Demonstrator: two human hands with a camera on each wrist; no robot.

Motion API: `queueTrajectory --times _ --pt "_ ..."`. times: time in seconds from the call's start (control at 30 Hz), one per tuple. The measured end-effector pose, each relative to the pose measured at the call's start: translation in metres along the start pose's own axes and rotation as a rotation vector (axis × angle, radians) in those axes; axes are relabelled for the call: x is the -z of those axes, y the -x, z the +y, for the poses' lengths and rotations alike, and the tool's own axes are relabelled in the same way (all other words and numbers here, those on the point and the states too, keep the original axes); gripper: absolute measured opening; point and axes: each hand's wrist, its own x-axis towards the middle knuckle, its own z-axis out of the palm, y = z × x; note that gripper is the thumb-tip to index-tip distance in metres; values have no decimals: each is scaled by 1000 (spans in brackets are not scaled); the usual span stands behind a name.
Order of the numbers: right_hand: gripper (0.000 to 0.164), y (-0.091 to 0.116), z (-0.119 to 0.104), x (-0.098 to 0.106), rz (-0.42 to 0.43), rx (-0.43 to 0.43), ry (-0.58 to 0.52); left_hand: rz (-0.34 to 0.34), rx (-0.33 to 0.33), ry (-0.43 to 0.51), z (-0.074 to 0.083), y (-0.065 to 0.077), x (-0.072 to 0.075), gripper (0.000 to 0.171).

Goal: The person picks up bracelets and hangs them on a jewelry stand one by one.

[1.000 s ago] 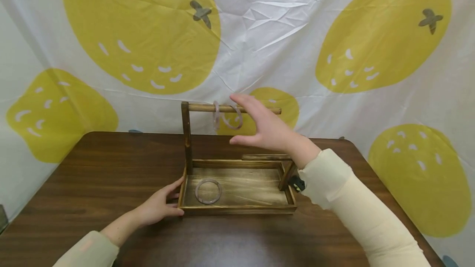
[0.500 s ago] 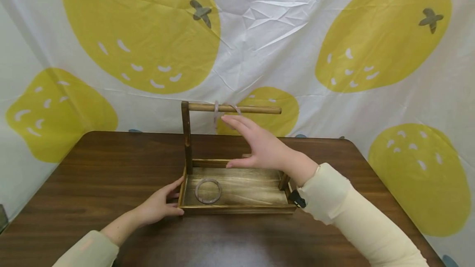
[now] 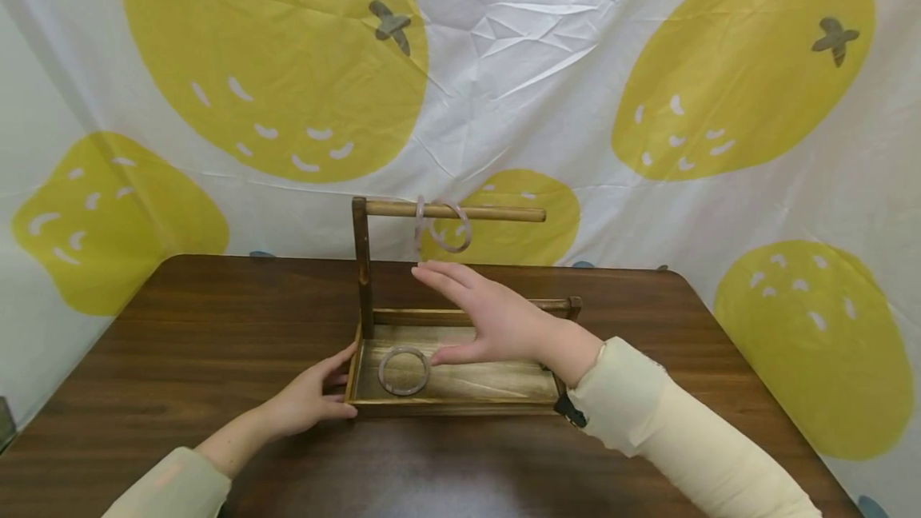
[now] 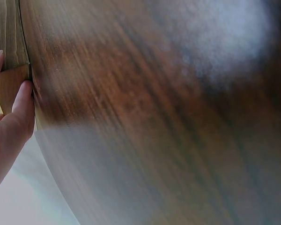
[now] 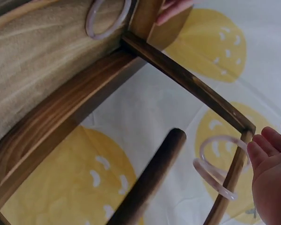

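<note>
A wooden tray stand [image 3: 460, 406] sits on the table, with an upper bar [image 3: 507, 213] and a lower bar [image 3: 552, 304]. Two pale translucent bangles hang on the upper bar, a left bangle [image 3: 419, 224] edge-on and a right bangle [image 3: 455, 249] turned more to face me. A third bangle [image 3: 404, 392] lies flat at the tray's left end. My left hand [image 3: 305, 402] rests against the tray's left end wall, thumb by the front corner. Over the tray, my right hand [image 3: 496, 318] holds nothing, fingers extended and thumb apart, thumb tip beside the lying bangle.
The brown wooden table [image 3: 216, 326] extends around the stand. Behind it hangs a white cloth [image 3: 532, 86] with yellow fruit prints. A small black object [image 3: 571, 411] shows at my right cuff. In the right wrist view, the lower bar [image 5: 150, 180] has a free end.
My right hand has come down from beside the hanging bangles to above the tray, moving slightly left. The left hand and all the bangles stay about where they were.
</note>
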Motion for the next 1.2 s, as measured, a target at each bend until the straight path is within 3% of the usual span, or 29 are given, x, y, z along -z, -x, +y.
queueTrajectory --times 0.37,0.87,1.2 --pt "90 -4 2 -29 -113 51 63 9 1 2 -1 1 1 95" --pt "88 -10 11 -66 -286 -15 77 3 4 -15 -1 1 2 95" --pt "88 -13 21 -86 -328 -82 47 6 -5 -16 0 0 1 94"
